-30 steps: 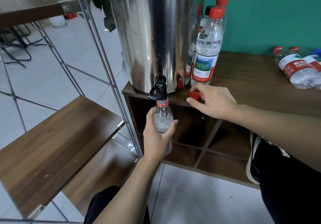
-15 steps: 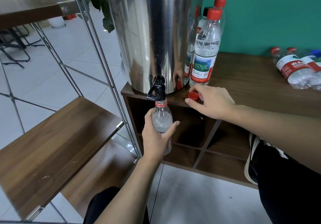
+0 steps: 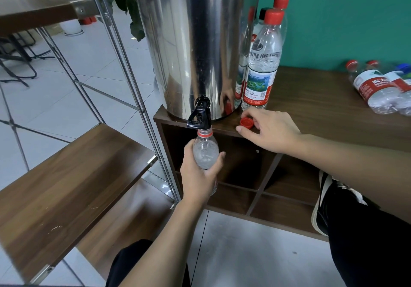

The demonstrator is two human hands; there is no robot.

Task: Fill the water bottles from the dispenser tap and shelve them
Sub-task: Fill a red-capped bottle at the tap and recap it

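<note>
Two wooden shelf boards (image 3: 66, 186) on a thin metal frame stand at the far left, the nearest place where filled bottles could go. Next comes the steel dispenser (image 3: 193, 42), standing on the corner of a low wooden cabinet (image 3: 322, 117), with its black tap (image 3: 199, 117) hanging over the cabinet's front edge.

Under the tap, the left hand (image 3: 200, 175) wraps its fingers and thumb around the body of an open clear bottle (image 3: 205, 151), mouth right up at the spout. Whether water is running I cannot tell, though the upper part looks wet or bubbly. Thin plastic like this likely dents under a hard squeeze and grows heavier as it fills, so a grip around the middle, firm but not crushing, suits it; a wet wall may be slippery.

Just right of the tap, the right hand (image 3: 269, 131) rests on the cabinet top, its fingertips touching a loose red cap (image 3: 246, 123) without clearly pinching it. That cap is small and light, best taken by its ribbed rim.

Behind it stand capped upright bottles (image 3: 260, 68), close beside the dispenser. Further right, well apart, several capped bottles lie on their sides (image 3: 378, 91); round and smooth, they could roll.
</note>
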